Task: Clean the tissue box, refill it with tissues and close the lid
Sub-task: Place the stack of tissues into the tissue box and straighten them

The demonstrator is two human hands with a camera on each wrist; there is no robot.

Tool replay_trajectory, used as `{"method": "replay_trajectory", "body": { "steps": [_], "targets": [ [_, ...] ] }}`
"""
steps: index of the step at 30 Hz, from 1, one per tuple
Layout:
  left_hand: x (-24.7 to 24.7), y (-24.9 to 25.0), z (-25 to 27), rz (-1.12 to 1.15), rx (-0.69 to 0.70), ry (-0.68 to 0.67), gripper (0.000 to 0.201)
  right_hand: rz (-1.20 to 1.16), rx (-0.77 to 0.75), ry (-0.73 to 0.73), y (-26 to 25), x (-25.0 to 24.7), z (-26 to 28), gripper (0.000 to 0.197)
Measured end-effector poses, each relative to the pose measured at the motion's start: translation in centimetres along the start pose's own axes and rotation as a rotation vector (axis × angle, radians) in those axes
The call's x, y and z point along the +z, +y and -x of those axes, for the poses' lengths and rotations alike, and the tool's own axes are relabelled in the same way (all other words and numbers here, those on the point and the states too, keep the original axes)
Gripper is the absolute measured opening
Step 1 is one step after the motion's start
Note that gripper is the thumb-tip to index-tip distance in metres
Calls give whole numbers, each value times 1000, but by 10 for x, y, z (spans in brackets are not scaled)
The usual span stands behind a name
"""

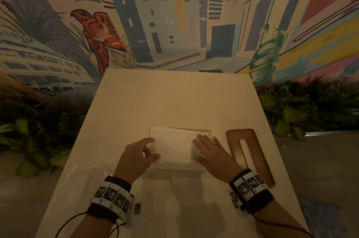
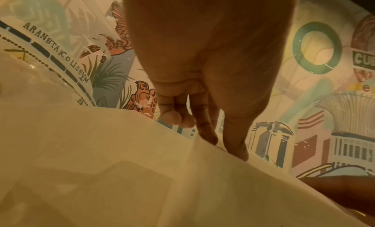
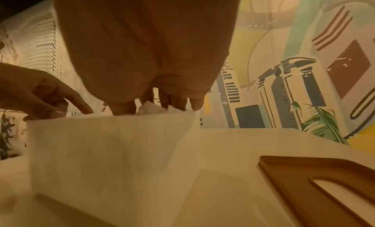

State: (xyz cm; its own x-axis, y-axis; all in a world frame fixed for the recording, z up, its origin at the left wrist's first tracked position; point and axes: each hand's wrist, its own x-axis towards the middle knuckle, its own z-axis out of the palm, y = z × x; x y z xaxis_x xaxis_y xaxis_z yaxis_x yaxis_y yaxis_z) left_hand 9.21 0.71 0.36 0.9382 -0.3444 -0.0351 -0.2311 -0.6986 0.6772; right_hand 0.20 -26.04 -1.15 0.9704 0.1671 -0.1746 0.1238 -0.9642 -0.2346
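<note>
A white tissue box stands on the pale table, filled to the top with a stack of white tissues. My left hand is at the stack's left end, thumb at the near edge and straight fingertips touching the rim. Over the right end, my right hand lies flat with spread fingers pressing on the tissues. The right wrist view shows the box wall close up, my right fingers reaching over its top edge. The brown slotted lid lies flat on the table just right of the box.
The lid lies inside up, close to my right wrist. Green plants line both sides of the table, below a painted mural wall. The far half of the table is bare.
</note>
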Motion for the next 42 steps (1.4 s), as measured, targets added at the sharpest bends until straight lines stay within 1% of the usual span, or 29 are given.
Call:
{"method": "replay_trajectory", "body": {
  "steps": [2, 4, 6, 7, 9, 11, 14, 19, 22, 24, 26, 28, 30, 32, 34, 35, 37, 42],
  "targets": [
    [0, -1, -2, -43, -19, -55, 52, 97, -1, -39, 10, 2, -2, 68],
    [-3, -1, -5, -114, 15, -90, 53, 155, -16, -37, 15, -3, -3, 74],
    [-8, -2, -11, -182, 98, -108, 60, 140, -24, -55, 14, -11, -5, 71],
    [-10, -2, -13, -234, 151, -139, 65, 114, -30, -67, 12, -15, -5, 67],
    [-13, -4, -20, -360, 258, -244, 71, 78, -52, -69, 9, -22, -5, 69],
    [-13, -4, -26, -471, 304, -363, 70, 118, -61, -123, 8, -22, -4, 71],
    [-9, -6, -31, -576, 264, -474, 65, 170, -8, -218, 11, -21, -6, 74],
    [-3, -7, -34, -680, 246, -494, 66, 172, -12, -304, 14, -25, -13, 75],
    [-6, -4, -36, -610, 214, -524, 70, 132, -15, -345, 14, -34, -15, 79],
    [-10, -2, -38, -546, 211, -541, 82, 91, -46, -316, 16, -41, -16, 82],
    [-12, 0, -38, -512, 219, -526, 90, 31, -106, -195, 19, -44, -15, 78],
    [-12, 0, -37, -481, 244, -475, 86, -9, -183, -40, 19, -44, -12, 66],
    [-11, 0, -34, -445, 298, -419, 82, -43, -267, 108, 16, -39, -9, 52],
    [-8, 0, -32, -396, 393, -369, 74, -83, -310, 189, 11, -34, -7, 43],
    [-4, 2, -29, -365, 474, -359, 63, -89, -311, 211, 7, -31, -7, 37],
    [-2, 3, -27, -365, 491, -372, 60, -81, -304, 212, 6, -29, -8, 35],
    [2, 2, -26, -349, 480, -397, 57, -57, -290, 202, 3, -28, -8, 34],
    [7, 1, -28, -295, 427, -433, 60, -34, -269, 124, 2, -30, -11, 40]
  ]
}}
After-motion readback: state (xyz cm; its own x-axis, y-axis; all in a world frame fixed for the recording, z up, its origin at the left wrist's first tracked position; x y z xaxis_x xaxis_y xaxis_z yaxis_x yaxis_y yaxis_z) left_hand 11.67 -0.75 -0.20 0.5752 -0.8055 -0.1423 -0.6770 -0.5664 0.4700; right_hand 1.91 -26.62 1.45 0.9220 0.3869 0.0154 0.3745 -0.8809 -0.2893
